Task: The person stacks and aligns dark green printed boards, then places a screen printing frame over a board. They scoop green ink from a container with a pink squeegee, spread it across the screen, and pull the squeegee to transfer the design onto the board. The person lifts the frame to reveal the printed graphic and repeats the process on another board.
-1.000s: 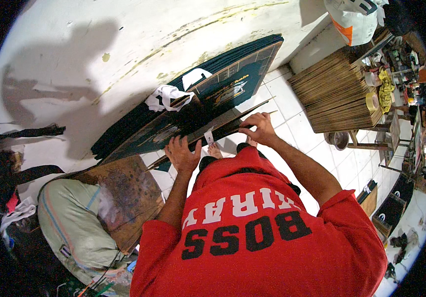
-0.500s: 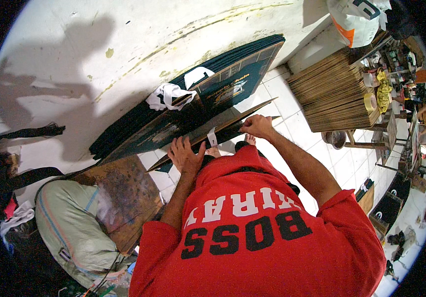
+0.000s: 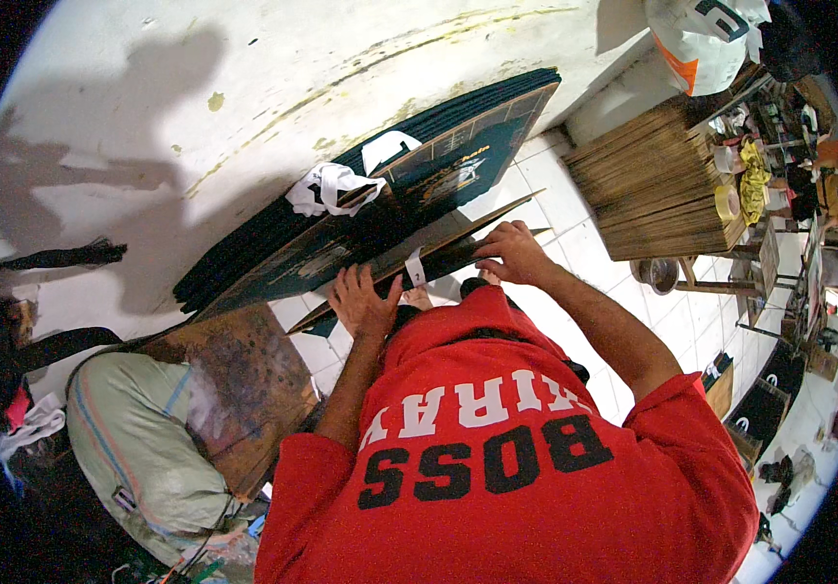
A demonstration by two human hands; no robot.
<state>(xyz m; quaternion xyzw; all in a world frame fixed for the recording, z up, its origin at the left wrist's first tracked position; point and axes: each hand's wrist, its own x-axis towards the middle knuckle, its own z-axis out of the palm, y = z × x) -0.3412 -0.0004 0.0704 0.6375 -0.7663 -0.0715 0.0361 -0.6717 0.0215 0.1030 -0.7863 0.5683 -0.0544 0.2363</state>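
Dark, thin boards (image 3: 450,256), edged in brown, stand on their long sides right in front of the person's legs, with a narrow white strip (image 3: 415,265) over them between the hands. Their right-hand ends part slightly, while the left ends run close together. The right hand (image 3: 514,255) has its grip bent over the near edge, holding the boards; the left hand (image 3: 365,302) spreads its fingers over the edge, thumb apart — whether it pinches, I cannot tell. Good handling here probably means even pressure from both sides, fingertips on the edges rather than the faces, and the strip left flat — thin sheets like these could bow or slip if one end is squeezed harder. Beyond the hands, a stack of dark printed panels (image 3: 465,167) leans on the wall (image 3: 273,58), a white cloth (image 3: 324,191) hanging over its top edge. Brown sheets (image 3: 648,185) stand farther right; a grey-green sack (image 3: 131,438) slumps at the left, beside a stained board (image 3: 253,375).
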